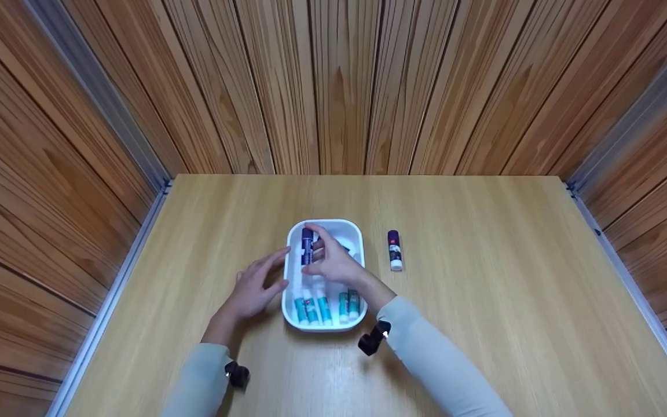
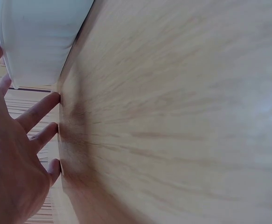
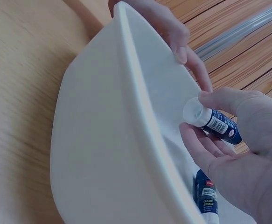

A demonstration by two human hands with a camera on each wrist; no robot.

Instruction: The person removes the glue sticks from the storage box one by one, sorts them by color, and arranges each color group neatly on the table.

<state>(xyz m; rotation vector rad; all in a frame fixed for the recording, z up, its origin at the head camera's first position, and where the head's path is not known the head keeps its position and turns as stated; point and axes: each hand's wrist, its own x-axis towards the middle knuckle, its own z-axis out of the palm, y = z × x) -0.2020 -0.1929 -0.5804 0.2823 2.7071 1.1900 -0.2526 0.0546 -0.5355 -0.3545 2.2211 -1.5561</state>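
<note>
Navy glue stick [image 1: 307,247], wht end [image 3: 194,112]; R hand [image 1: 336,264] pinches it, L hand [image 1: 252,291] spread.

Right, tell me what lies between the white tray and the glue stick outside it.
In the head view, only bare tabletop lies between the white tray and that glue stick.

There is one white plastic box with rounded corners [image 1: 288,278]. I count five green and white round glue sticks [image 1: 324,311], at least three dark blue and white round glue sticks [image 1: 395,250], two bare hands [image 1: 336,264] and one light brown wooden table [image 1: 484,289].
</note>
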